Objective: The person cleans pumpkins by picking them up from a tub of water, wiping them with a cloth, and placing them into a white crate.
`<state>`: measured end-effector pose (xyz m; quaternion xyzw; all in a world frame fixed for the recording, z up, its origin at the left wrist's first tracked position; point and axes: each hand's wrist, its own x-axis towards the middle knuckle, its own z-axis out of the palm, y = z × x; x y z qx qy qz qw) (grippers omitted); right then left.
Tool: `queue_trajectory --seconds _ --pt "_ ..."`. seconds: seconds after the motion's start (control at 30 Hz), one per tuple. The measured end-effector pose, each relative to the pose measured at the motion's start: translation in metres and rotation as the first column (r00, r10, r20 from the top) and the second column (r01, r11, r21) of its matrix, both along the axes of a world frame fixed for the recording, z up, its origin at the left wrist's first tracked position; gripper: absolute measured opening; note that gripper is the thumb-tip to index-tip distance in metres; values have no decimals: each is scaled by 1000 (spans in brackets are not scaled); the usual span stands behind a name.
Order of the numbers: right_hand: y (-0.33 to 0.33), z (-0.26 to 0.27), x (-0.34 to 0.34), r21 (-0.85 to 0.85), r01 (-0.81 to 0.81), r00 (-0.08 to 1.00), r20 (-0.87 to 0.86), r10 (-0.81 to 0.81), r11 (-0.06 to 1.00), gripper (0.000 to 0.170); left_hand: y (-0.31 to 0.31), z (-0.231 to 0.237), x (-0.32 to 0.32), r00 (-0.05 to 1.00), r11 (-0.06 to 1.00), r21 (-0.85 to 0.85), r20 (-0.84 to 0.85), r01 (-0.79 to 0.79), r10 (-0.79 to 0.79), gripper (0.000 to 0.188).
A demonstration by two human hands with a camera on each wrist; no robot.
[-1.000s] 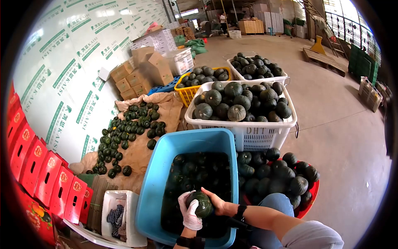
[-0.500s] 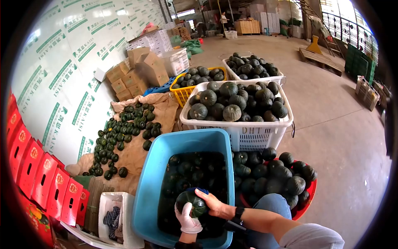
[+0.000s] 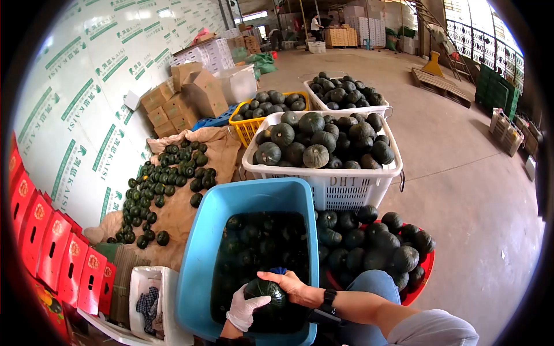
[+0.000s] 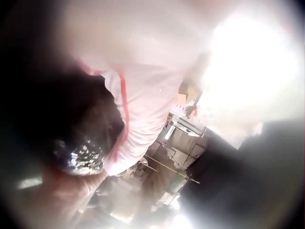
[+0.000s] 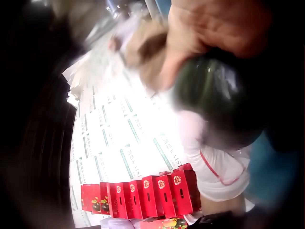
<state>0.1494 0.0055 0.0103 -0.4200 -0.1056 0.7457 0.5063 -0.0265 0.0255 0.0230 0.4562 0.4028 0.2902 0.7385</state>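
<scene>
A wet dark green pumpkin is held in both hands over the near part of a blue tub. My left hand, in a white glove, grips it from the left, thumb across its front. On its upper right is my bare right hand, the thumb laid over the top. A bit of blue cloth shows behind that hand's fingers. The right wrist view has the pumpkin between the bare hand and the glove. More pumpkins lie in the tub's dark water.
Beyond the tub stands a white crate heaped with pumpkins. A red basin of pumpkins is at the right by my knee. Small pumpkins lie on a brown cloth at left, near a white foam box and red cartons.
The pumpkin has been turned between the hands. My gloved hand has shifted from its near side round to the left. The head view has swung slightly to the right.
</scene>
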Motion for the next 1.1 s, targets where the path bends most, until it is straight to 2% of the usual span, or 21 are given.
queue_trajectory --seconds 0.03,0.1,0.17,0.23,0.3,0.37,0.4,0.43,0.5,0.53,0.57,0.6,0.63,0.7,0.77,0.83,0.9,0.97,1.0,1.03,1.1 --pt "1 4 0 15 42 999 6 -42 999 37 -4 -1 3 1000 1000 0 -1 -2 2 48" --pt "3 5 -2 47 67 997 38 -68 997 36 -10 -4 15 961 965 83 145 -247 234 47" --pt "-6 7 -13 32 166 970 -186 -157 986 35 -13 -4 29 849 927 -43 388 -373 359 41" --pt "-12 -2 -28 144 163 956 -268 -121 976 34 -14 -10 45 737 851 -56 474 -522 483 40" --pt "-13 -7 -27 151 140 948 -306 -88 979 37 -25 -18 59 677 729 33 402 -683 616 42" --pt "-11 -10 -15 140 41 953 -303 3 989 38 -33 -16 60 688 727 49 370 -685 624 43" --pt "-6 -15 -8 146 -28 965 -252 65 989 38 -31 -12 52 761 772 97 285 -628 583 44" --pt "-5 -5 -1 151 -74 994 -73 85 986 42 -20 -5 38 868 890 33 235 -456 436 44" --pt "3 -7 10 208 -279 952 185 243 938 47 -7 31 17 966 981 -161 217 -104 138 45" --pt "-2 -4 8 201 -281 952 181 247 938 47 2 28 7 990 995 -99 142 0 14 51" --pt "-8 4 6 134 -240 962 167 217 961 53 -2 21 7 990 995 -102 141 -3 18 51" --pt "-12 7 3 68 -197 971 152 185 978 59 -8 15 9 999 988 147 -3 -46 47 57" --pt "-11 0 1 70 -198 971 147 186 978 59 -14 13 11 985 919 392 -137 -46 108 62" --pt "-10 -23 -9 -104 -41 934 -356 1 994 62 -16 -3 15 932 776 630 -287 9 222 76" --pt "-12 -17 -14 -91 28 964 -262 -51 995 66 -19 -9 24 885 462 883 -275 78 376 81" --pt "-12 -13 -18 -138 90 930 -342 -133 986 66 -21 -18 30 872 422 905 -241 44 427 83" --pt "-9 -19 -19 -133 90 955 -270 -123 987 71 -15 -30 32 851 170 982 -160 85 500 84" --pt "-11 -4 -18 -210 2 1000 -30 -8 978 81 -14 -24 30 843 204 975 -180 85 508 86" --pt "-21 15 -11 -116 -112 988 90 123 987 92 -14 -19 28 849 221 972 -188 87 494 85" --pt "-21 15 -8 -116 -121 988 83 131 986 92 -13 -13 24 854 236 967 -201 94 480 84" --pt "-24 13 -7 42 -220 943 264 202 974 93 -7 -10 12 810 226 958 -273 178 520 84"
